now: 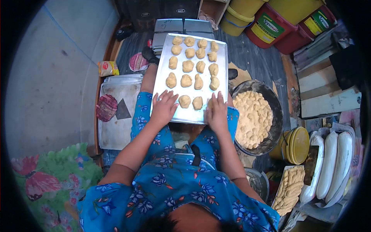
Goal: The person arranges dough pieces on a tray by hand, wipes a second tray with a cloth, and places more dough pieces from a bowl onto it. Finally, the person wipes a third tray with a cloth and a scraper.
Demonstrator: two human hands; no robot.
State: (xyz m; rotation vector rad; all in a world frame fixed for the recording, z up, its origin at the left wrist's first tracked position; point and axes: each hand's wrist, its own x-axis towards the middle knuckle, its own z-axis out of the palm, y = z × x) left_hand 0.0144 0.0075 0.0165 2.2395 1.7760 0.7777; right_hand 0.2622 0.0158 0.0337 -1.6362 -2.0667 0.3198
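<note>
A silver baking tray [179, 115] rests across my lap, bearing rows of rough tan dough lumps [188, 66]. My left hand [164, 108] lies palm down over its lower left part, fingers stretched and apart, with a ring on one finger. At the lower right, my right hand [217, 112] also reaches over the tray with its fingers extended. Whatever lies under either palm is hidden. Between my hands sit two dough lumps [184, 101], the nearest row to me that shows.
To the right stands a dark basin [279, 116] full of dough pieces, beside a yellow bucket [297, 145]. Another tray [116, 135] with a pink cloth [106, 108] lies left. Stacked trays [164, 26] stand ahead. Red and yellow tubs [266, 29] fill the back right.
</note>
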